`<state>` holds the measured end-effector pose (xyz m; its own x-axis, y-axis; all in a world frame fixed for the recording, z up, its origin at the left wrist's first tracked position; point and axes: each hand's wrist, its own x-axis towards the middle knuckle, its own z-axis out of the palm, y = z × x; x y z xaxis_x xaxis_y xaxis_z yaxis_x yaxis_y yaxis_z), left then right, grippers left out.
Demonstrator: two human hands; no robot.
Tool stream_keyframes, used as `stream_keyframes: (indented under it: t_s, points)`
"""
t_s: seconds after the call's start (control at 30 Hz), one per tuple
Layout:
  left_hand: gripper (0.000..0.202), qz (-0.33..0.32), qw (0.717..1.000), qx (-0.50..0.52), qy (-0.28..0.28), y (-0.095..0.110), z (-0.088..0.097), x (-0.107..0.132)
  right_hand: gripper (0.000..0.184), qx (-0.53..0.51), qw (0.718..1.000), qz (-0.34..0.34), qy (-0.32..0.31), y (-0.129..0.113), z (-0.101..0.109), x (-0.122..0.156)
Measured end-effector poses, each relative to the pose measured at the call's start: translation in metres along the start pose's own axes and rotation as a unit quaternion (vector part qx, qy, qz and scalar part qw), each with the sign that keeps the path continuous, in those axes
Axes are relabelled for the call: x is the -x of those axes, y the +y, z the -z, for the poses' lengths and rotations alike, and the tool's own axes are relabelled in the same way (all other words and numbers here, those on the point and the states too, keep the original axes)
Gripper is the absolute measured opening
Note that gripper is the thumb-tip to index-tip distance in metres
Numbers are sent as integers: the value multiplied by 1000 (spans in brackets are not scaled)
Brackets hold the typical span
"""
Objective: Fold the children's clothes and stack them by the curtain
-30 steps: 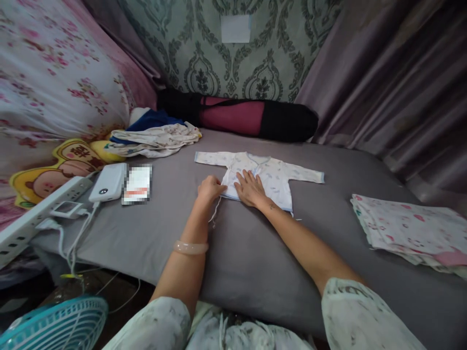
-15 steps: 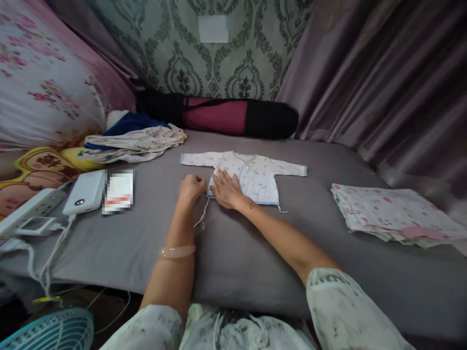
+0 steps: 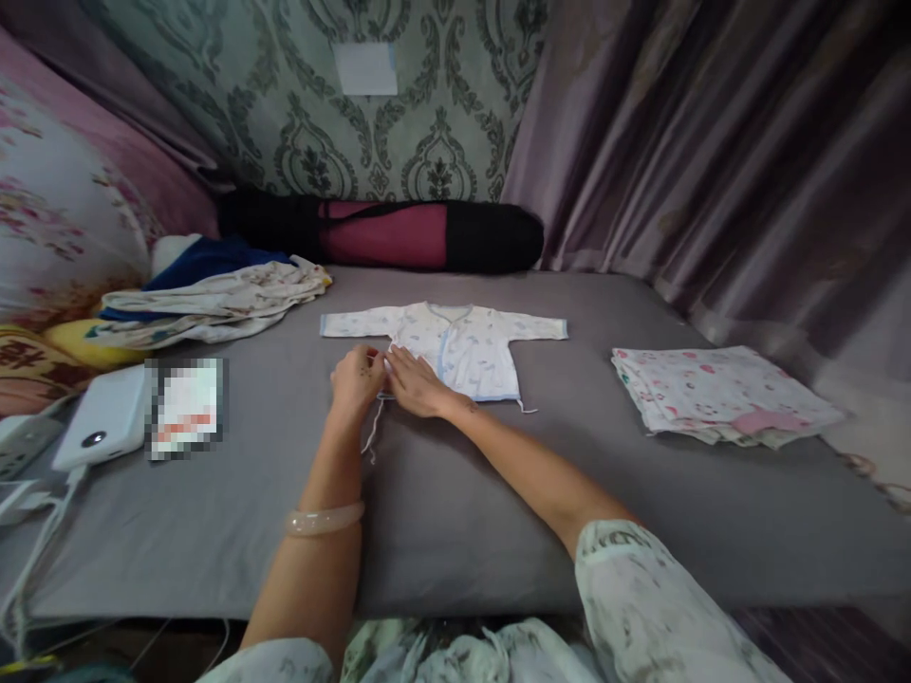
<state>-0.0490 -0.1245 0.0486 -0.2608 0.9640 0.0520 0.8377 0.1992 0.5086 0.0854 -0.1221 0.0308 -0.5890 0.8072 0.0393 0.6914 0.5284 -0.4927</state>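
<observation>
A small white baby shirt (image 3: 474,351) with blue trim and a pale print lies spread flat on the grey bed sheet (image 3: 455,512), both sleeves stretched out sideways. My left hand (image 3: 357,379) is closed in a pinch at the shirt's left side edge; the bit of cloth between its fingers is mostly hidden. Close beside it, my right hand (image 3: 415,381) rests flat on the shirt's lower left part, fingers stretched out. A thin white tie string (image 3: 373,432) hangs from the bottom left corner onto the sheet. Another short string (image 3: 527,408) trails at the bottom right corner.
Folded white printed cloth (image 3: 718,389) lies on the right. On the left are a heap of clothes (image 3: 228,294), a white power bank (image 3: 106,417) with cables, and a blurred-out flat item (image 3: 186,408). A long black and red bag (image 3: 384,234) lies along the wall.
My right hand has slid left along the shirt, closer to my left hand. My left hand now meets the shirt's side edge. The camera view has turned slightly right.
</observation>
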Motion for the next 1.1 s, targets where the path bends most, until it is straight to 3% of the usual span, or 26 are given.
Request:
stream_keyframes:
  t_s: [0.1,0.2,0.33,0.47,0.57,0.67,0.77,0.83,0.9,0.97,1.1]
  points:
    - [32,-41,998,1,51,5,-8,1,55,-28,997,-24,65,16,20,6]
    - [35,-135,989,8,66,14,-17,7,54,-9,989,-109,104,42,43,17]
    - [41,-246,969,-15,32,31,-31,20,55,13,979,-188,79,77,62,31]
    - [44,-320,945,-43,-47,40,-46,29,57,96,974,-196,64,96,58,43]
    - [48,-331,934,-69,-118,37,-54,30,57,132,973,-184,46,99,50,49]
    - [49,-327,930,-80,-150,33,-56,28,58,127,974,-184,31,101,53,49]
    - [48,-324,928,-87,-160,35,-52,24,50,91,979,-181,24,110,72,42]
    - [47,-314,927,-104,-175,41,-47,21,43,70,974,-204,64,124,91,38]
    - [43,-317,922,-125,-185,47,-41,16,39,68,952,-264,136,142,111,37]
    - [37,-341,912,-137,-184,55,-36,8,36,74,912,-352,199,162,127,40]
    - [31,-363,907,-133,-166,70,-36,-11,34,71,835,-470,276,194,141,57]
